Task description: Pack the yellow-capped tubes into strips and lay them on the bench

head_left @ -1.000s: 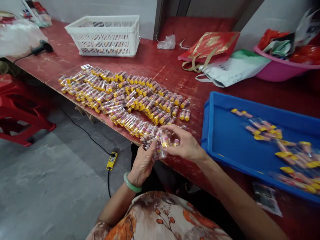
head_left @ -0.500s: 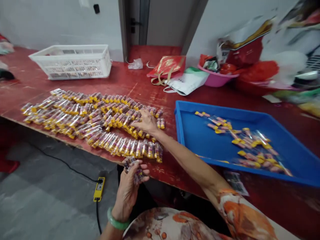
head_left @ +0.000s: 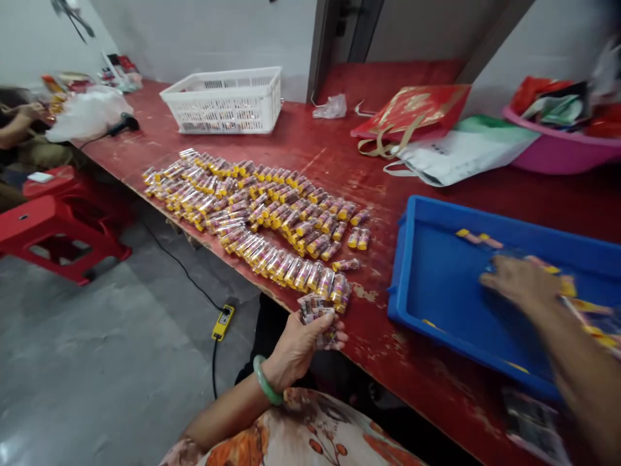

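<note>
My left hand [head_left: 305, 340], with a green bangle at the wrist, is closed on a few small printed packets [head_left: 317, 317] just off the table's front edge. My right hand [head_left: 521, 281] is down inside the blue tray [head_left: 446, 304], over the yellow-ended tubes [head_left: 565, 285] there. Its fingers are blurred and mostly hidden, so what they hold cannot be made out. To the left, many clear-wrapped tubes with yellow ends [head_left: 281, 210] lie in packed rows on the red table [head_left: 339, 155]. One single tube [head_left: 345, 265] lies apart from the rows, near their right end.
At the back stands a white basket [head_left: 223, 100]. Red and white bags [head_left: 417, 110] and a pink basin [head_left: 557, 145] lie behind the tray. Red stools [head_left: 63, 226], a yellow power strip [head_left: 223, 322] and another person's arm [head_left: 19, 123] are at left.
My right hand has moved from the tube rows to the right, into the blue tray. My left hand keeps its packets. The view has turned left, bringing the stools into sight.
</note>
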